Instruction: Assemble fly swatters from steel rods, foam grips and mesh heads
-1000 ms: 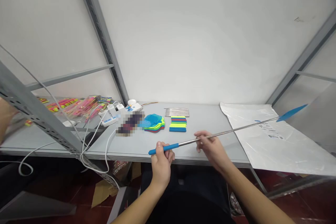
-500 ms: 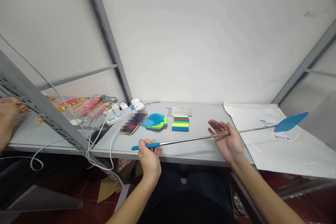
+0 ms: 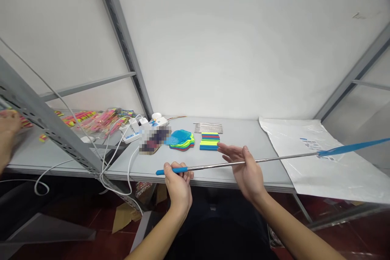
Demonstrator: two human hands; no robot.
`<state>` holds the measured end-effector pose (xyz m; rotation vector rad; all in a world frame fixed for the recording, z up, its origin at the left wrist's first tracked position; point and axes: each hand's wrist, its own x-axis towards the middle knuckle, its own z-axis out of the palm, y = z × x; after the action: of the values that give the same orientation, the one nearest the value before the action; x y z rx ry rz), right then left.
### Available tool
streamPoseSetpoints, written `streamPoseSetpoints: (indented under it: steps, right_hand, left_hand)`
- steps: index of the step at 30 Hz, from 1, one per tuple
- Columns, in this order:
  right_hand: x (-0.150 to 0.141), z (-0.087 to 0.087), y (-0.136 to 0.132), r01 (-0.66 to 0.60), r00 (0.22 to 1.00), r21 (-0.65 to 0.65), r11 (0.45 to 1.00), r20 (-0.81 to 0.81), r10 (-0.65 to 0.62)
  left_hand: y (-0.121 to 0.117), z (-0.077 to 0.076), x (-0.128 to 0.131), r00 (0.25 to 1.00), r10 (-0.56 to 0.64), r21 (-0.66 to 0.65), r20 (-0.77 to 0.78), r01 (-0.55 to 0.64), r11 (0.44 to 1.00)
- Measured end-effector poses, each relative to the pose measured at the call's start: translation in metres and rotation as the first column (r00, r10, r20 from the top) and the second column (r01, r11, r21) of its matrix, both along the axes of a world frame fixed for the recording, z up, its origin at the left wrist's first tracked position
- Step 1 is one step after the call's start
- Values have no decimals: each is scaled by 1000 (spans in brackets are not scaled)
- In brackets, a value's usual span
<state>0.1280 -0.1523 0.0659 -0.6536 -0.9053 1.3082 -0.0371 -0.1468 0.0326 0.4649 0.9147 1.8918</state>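
Note:
A fly swatter with a long thin metal rod [image 3: 219, 165] stretches across the front of the shelf, held slightly above it. My left hand [image 3: 179, 189] is wrapped round its blue handle [image 3: 172, 171] at the left end. Farther along, the rod lies across my right hand [image 3: 248, 174], hooked loosely under the thumb, with the other fingers stretched out. At the right end the blue swatter head [image 3: 350, 147] is seen nearly edge-on. Behind my hands lie a stack of coloured mesh swatter heads [image 3: 182, 139], a row of coloured handle sleeves [image 3: 209, 141] and several metal rods [image 3: 209, 128].
A white plastic mailing bag [image 3: 310, 170] covers the shelf's right side. At left are a phone-like item [image 3: 155, 140] blurred out, a power strip [image 3: 131, 133] with white cables, and a metal upright [image 3: 55, 122]. Beyond lie bagged pink-yellow items [image 3: 103, 122] and another person's hand [image 3: 9, 134].
My right hand has slid left along the rod towards the handle. The swatter head has shifted right and turned more edge-on. My left hand keeps its hold, a little farther right.

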Motion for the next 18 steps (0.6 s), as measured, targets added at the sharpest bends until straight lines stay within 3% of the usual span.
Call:
streamPoseSetpoints:
  steps: [4,7,10,13,15,18]
  right_hand:
    - [-7,-2,-2,-114,993,-38,993,38,116]
    - [8,0,7,-183,978,-81,980,-114,173]
    - [44,-1,25,-72,945,-184,980,-327,8]
    - [77,-10,43,49,919,-276,960,-363,-152]
    - [85,-18,50,79,923,-282,956,-341,-177]
    - [75,-28,52,107,933,-250,962,-308,-184]
  left_hand:
    - [9,12,-19,999,40,1,-22,-40,999]
    - [17,19,-40,989,130,3,-73,-130,992]
    - [24,19,-55,974,205,3,-99,-206,979]
    - [30,15,-63,962,253,-13,-101,-255,967]
    - [33,12,-65,959,265,-34,-101,-269,962]
    - [35,10,-62,961,260,-56,-98,-266,962]
